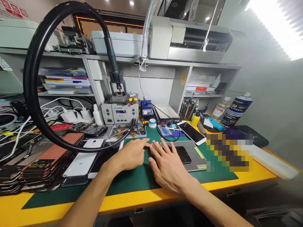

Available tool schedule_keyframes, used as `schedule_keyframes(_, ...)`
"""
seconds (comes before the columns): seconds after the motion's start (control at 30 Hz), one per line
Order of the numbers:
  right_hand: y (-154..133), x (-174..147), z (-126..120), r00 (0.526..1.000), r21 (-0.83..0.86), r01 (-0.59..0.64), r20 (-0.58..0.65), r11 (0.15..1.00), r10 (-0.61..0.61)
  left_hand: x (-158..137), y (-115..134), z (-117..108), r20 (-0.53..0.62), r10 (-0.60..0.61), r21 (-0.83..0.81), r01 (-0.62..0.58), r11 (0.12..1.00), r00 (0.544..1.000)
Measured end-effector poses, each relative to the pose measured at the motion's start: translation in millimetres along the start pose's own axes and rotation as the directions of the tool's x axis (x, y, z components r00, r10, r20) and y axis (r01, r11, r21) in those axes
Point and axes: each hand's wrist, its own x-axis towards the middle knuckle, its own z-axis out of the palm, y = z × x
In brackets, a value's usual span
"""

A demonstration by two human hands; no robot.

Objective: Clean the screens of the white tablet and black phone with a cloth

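Observation:
My left hand (132, 154) hovers at or rests on the left edge of a grey perforated mat (197, 154), index finger stretched out and the other fingers partly curled. I see nothing held in it. My right hand (169, 168) lies flat with its fingers apart across the same mat. Partly under its fingers is a black phone or screen (184, 154), lying flat. Something small and whitish shows near the fingertips of both hands, too covered to name. Both hands are close together above the green work mat (132, 179).
Stacked phone panels (52, 154) and a white phone (82, 160) lie left. A black hose (29, 78) arcs over them from a hot air station (120, 112). Behind my hands are a circuit board (127, 130) and a white tablet (193, 132); a spray can (236, 110) stands right.

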Motion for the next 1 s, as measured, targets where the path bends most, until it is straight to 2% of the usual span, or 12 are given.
schedule_keyframes(0.33, 1.0, -53.5, -13.2, 1.0, 0.034, 0.026, 0.003, 0.999, -0.026, 0.7, -0.6, -1.7, -0.03, 0.009, -0.014, -0.009, 1.0, 1.0)
schedule_keyframes(0.63, -1.8, -15.5, -9.5, 0.998, 0.06, 0.041, -0.049, 0.997, -0.039, 0.7, 9.3, -6.5, -0.035, -0.007, 0.002, 0.007, 1.0, 0.999)
schedule_keyframes(0.87, -6.9, -43.0, -9.2, 1.0, 0.078, 0.015, -0.017, 0.997, -0.014, 1.1, 6.3, -4.1, -0.042, -0.002, -0.01, 0.002, 1.0, 0.999)
schedule_keyframes(1.0, -9.1, -32.9, -8.9, 1.0, 0.047, -0.003, -0.021, 0.999, 0.004, 3.1, 2.1, -1.5, -0.04, 0.006, -0.003, -0.006, 1.0, 0.999)
